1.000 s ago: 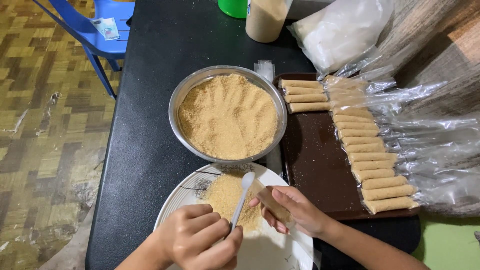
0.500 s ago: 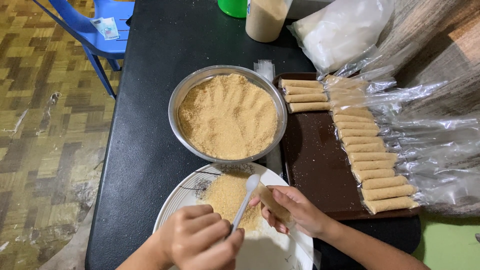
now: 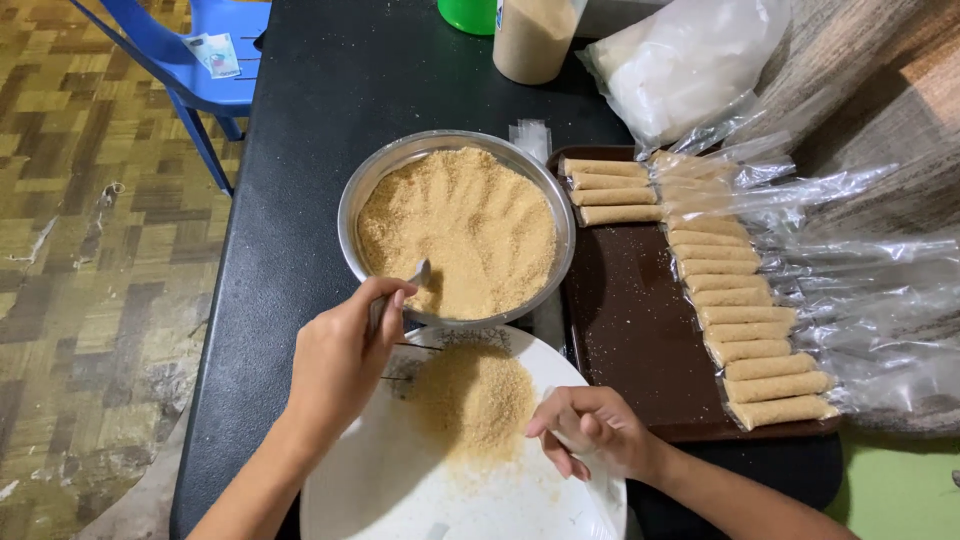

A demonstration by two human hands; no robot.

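**Spoon in the crumb bowl, wrapper in the other hand**

Biggest thing first: the black worktop [image 3: 300, 150] fills most of what I see, with a blue plastic chair [image 3: 215, 60] pushed up at its far left corner. On the right sits a dark brown tray [image 3: 640, 340] with a line of tan filled rolls [image 3: 745, 325] along its right side, each one in a clear plastic sleeve that trails off the edge, plus a few more rolls across the top end. A puffy clear bag [image 3: 690, 65] lies beyond the tray, beside a jar of the same tan stuff [image 3: 532, 40].

Dead centre is the round metal bowl [image 3: 372, 190], nearly full of fine sandy-brown crumb [image 3: 470, 225]. It looks dry and grainy, with ridges on top. Touching the bowl's near rim is my white plate [image 3: 400, 490], which has a small loose heap of the same crumb [image 3: 475, 400] spread thin at the edges.

My left hand [image 3: 340, 365] has its fingers curled around the handle of a metal spoon [image 3: 415, 275], and the spoon's tip is dipped into the crumb at the near edge of the bowl. My right hand [image 3: 595, 430] rests over the right side of the plate, just beside the heap, fingers bent in and pinching a bit of clear plastic wrapper [image 3: 575, 440]. I can't tell if anything's inside it.
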